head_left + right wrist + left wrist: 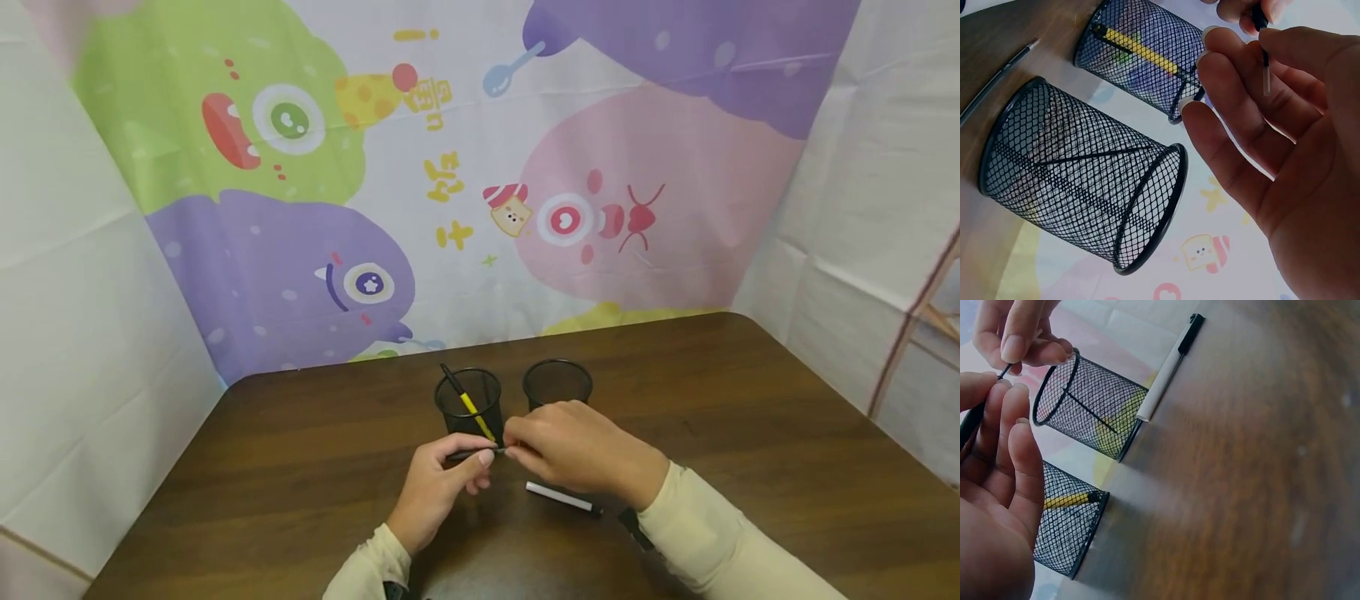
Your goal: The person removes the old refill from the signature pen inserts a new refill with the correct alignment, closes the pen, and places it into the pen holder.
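Note:
My left hand (435, 487) holds a black pen barrel (970, 423) between thumb and fingers, its length partly hidden in the palm. Facing it, my right hand (581, 447) pinches a thin pen refill (1266, 78), dark with a clear end, between thumb and forefinger. The refill runs to the tip of the barrel, so the two hands nearly meet. Just behind the hands stand two black mesh pen cups. A yellow and black pen (468, 403) leans inside the left cup (444, 411); the right cup (1085, 169) is partly covered by my right hand in the head view.
A white pen with a black cap (558, 496) lies on the brown wooden table (315, 467), below my right hand. Cartoon-printed cloth (465, 292) hangs behind the table. Pale cloth walls (832, 250) stand at both sides.

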A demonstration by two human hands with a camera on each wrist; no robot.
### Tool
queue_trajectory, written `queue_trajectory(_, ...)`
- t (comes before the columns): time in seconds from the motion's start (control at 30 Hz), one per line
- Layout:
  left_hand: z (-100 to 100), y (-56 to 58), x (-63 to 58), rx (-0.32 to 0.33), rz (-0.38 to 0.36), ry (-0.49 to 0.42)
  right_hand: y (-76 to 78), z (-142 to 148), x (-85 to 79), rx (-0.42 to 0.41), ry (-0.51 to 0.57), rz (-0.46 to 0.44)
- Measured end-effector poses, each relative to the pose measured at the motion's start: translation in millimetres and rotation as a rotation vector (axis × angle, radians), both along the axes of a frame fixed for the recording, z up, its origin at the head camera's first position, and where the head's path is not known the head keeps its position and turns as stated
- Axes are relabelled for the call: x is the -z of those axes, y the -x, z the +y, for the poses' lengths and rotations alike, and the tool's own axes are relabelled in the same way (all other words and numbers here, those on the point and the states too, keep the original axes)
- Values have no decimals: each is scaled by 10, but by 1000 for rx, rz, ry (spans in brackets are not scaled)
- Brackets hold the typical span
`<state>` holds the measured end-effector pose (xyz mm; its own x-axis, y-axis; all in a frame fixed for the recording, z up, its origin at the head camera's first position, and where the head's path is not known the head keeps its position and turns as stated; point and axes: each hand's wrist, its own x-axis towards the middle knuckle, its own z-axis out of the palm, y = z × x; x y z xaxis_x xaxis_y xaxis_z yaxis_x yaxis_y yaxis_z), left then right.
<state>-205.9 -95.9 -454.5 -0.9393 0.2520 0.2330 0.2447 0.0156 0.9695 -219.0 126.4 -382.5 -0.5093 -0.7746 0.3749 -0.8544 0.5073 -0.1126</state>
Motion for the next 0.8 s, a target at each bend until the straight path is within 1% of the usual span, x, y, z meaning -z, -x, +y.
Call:
queue_trajectory(0.3, 0, 14, 12, 19, 18, 17, -2, -16, 36, 3, 0, 14)
queue_trajectory(0.47, -2, 12, 21, 24, 12, 13, -5, -30, 44, -3, 6, 31)
queue_trajectory(0.8, 3, 2, 5, 14, 8, 0, -8, -57, 57, -9, 2, 65)
